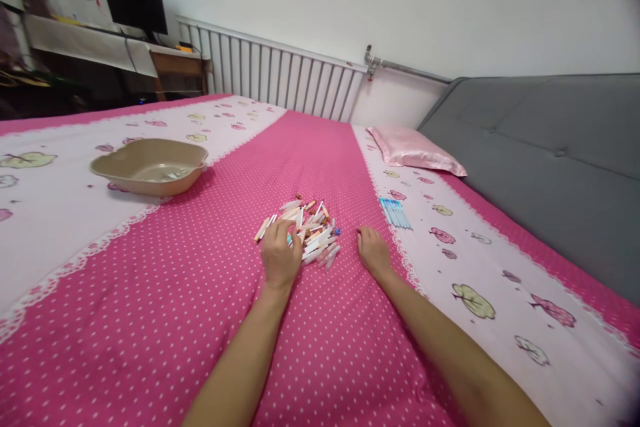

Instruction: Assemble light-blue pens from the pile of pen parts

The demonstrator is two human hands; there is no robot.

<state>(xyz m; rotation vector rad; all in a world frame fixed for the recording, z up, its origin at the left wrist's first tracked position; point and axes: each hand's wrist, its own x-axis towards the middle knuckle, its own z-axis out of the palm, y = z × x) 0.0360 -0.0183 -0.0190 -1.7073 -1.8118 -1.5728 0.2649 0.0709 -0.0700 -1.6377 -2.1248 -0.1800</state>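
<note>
A heap of several small pens or markers [313, 230], white, pink and orange, lies on the pink dotted bedspread [200, 293]. My left hand [280, 255] rests at the heap's near left edge, its fingers curled into the pens and a blue-tipped one showing under them. My right hand [373, 250] lies knuckles-up on the bedspread just right of the heap, fingers curled under, touching no pen that I can see. A neat row of blue pens [395, 212] lies further right on the white border.
A beige plastic basin [150, 165] sits on the bed at the left. A pink pillow [417, 149] lies by the grey padded headboard [550, 167] on the right. A radiator [275, 73] and a desk with a monitor [133, 3] stand beyond the bed.
</note>
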